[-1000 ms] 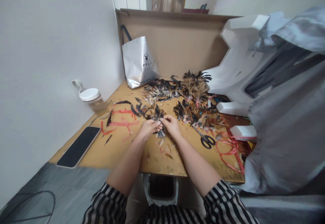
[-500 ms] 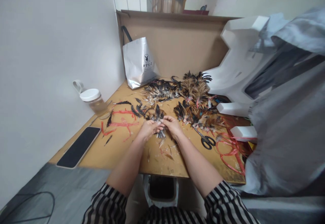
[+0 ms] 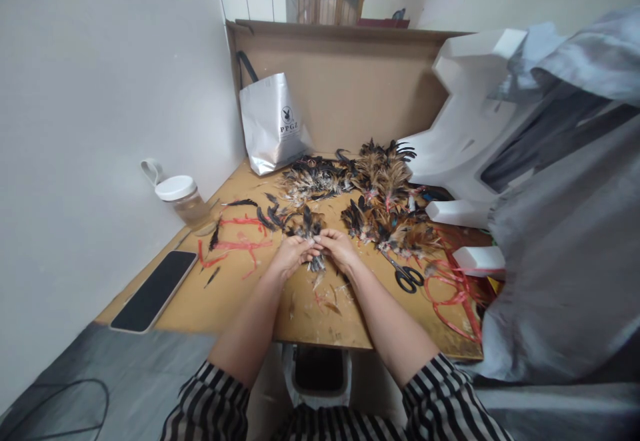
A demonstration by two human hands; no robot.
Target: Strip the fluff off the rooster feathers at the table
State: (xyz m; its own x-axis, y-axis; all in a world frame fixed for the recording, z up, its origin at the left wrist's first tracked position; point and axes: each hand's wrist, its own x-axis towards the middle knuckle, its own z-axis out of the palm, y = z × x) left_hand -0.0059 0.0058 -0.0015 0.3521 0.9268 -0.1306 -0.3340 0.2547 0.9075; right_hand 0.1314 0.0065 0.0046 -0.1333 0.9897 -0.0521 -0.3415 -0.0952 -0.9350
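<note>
Near the front middle of the table, my left hand [image 3: 296, 254] and my right hand [image 3: 339, 248] meet, fingertips together. Both are closed on a small bunch of brown and black feathers [image 3: 306, 221], whose dark tops fan out beyond the fingers and whose pale ends hang below them. Right of my hands lie tied feather bunches [image 3: 395, 228], with black-handled scissors [image 3: 407, 277] just in front of them. More feathers [image 3: 320, 178] are heaped farther back. Red plastic strips [image 3: 240, 246] lie to the left, beside a few loose black feathers.
A phone [image 3: 155, 291] lies at the table's left edge, with a white-lidded jar [image 3: 185, 201] behind it. A silver bag [image 3: 273, 124] stands at the back. White foam pieces [image 3: 480, 261], red strips [image 3: 453, 294] and grey cloth [image 3: 570, 261] are on the right.
The view has shifted very slightly. Both hands keep their place on the feather bunch, with hardly any finger movement.
</note>
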